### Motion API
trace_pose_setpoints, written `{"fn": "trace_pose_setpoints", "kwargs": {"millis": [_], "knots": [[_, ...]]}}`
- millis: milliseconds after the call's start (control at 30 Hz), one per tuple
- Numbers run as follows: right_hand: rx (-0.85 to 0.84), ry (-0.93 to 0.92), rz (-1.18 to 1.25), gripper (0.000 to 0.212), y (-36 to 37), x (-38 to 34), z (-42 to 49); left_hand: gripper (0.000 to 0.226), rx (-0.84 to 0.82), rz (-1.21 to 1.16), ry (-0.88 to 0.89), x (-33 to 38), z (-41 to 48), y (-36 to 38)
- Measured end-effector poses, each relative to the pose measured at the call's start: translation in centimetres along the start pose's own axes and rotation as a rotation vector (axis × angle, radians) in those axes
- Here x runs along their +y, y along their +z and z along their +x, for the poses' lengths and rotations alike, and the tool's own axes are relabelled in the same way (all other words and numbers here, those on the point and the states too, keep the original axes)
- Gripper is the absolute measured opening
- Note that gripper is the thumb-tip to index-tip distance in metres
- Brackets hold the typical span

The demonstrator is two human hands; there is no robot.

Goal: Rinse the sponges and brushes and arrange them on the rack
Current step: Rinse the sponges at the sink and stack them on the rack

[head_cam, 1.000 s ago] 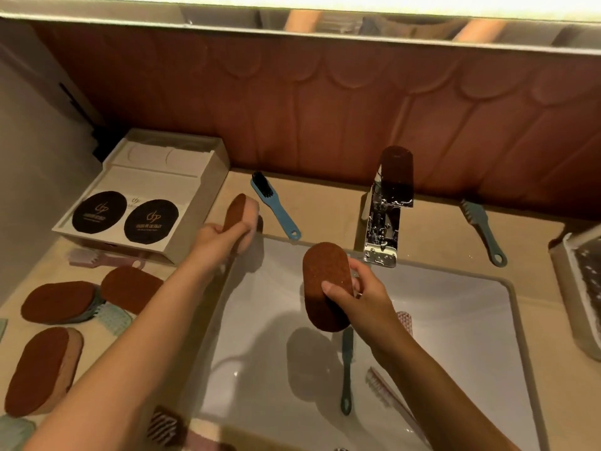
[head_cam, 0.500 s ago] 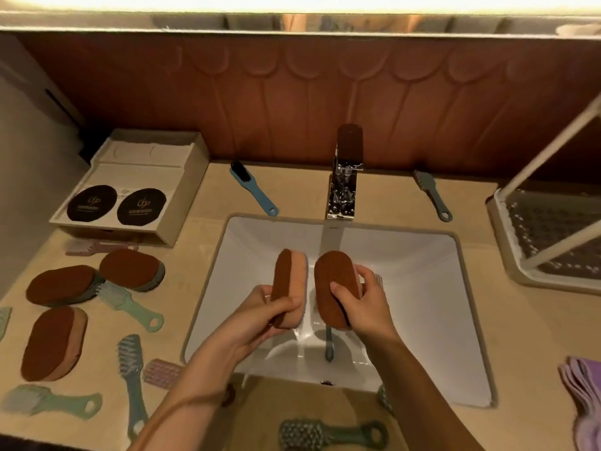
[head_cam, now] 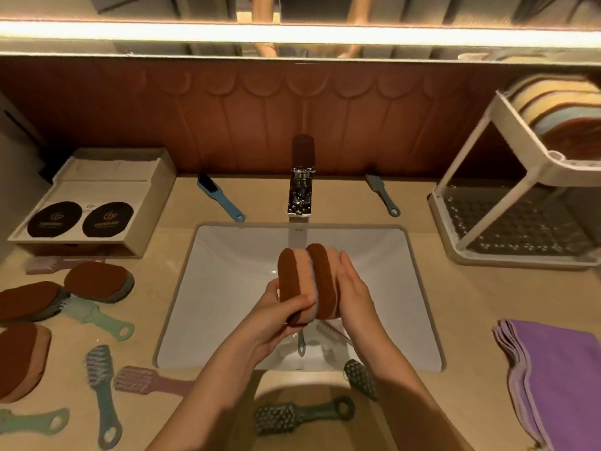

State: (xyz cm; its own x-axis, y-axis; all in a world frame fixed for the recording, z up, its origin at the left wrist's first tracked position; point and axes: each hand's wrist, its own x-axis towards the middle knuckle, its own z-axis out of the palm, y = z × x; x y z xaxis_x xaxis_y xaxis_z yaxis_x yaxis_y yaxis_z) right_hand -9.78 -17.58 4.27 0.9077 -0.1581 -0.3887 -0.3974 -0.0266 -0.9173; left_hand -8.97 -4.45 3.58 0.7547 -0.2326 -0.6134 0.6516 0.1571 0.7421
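Sponges (head_cam: 307,281), two pressed together upright over the sink (head_cam: 413,288) below the tap (head_cam: 300,190), long axes pointing away, left hand (head_cam: 279,312) fingers gripping one, right hand (head_cam: 353,292) the other; rack (head_cam: 507,177) lies far right, nearer the right hand.

Bathroom: sink (head_cam: 419,288), faucet (head_cam: 300,190), mirror (head_cam: 309,11)

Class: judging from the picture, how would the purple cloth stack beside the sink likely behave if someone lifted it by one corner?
The purple cloth stack would probably go floppy and drape: its thin layers fan out loosely at the edge. It likely feels light and would hardly roll, lying flat on the counter.
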Motion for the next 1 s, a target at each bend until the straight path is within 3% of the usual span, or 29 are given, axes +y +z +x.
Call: {"fn": "trace_pose_setpoints", "kwargs": {"millis": [233,500,600,733,867,1000], "knots": [[0.124,-0.129,-0.117,0.043,0.1,0.5,-0.3,0.068,-0.064,-0.027,0.073,0.0,0.1,0.8],[0.19,-0.144,-0.167,0.031,0.4,0.4,-0.5,0.054,-0.119,-0.078,0.078,0.3,0.2,1.5],[0.14,-0.157,-0.189,0.031,0.7,0.4,-0.4,0.063,-0.139,-0.077,0.074,0.3,0.4,1.6],[-0.028,-0.164,-0.048,0.04,0.5,-0.3,-0.8,0.075,-0.008,-0.046,0.113,0.0,1.0,1.9],[0.019,-0.156,0.069,0.034,-0.1,0.0,-1.4,0.042,0.041,-0.251,0.098,0.2,1.4,2.5],[0.029,-0.106,0.183,0.032,0.4,0.3,-2.3,0.043,0.112,-0.487,0.073,0.2,2.1,4.0]]}}
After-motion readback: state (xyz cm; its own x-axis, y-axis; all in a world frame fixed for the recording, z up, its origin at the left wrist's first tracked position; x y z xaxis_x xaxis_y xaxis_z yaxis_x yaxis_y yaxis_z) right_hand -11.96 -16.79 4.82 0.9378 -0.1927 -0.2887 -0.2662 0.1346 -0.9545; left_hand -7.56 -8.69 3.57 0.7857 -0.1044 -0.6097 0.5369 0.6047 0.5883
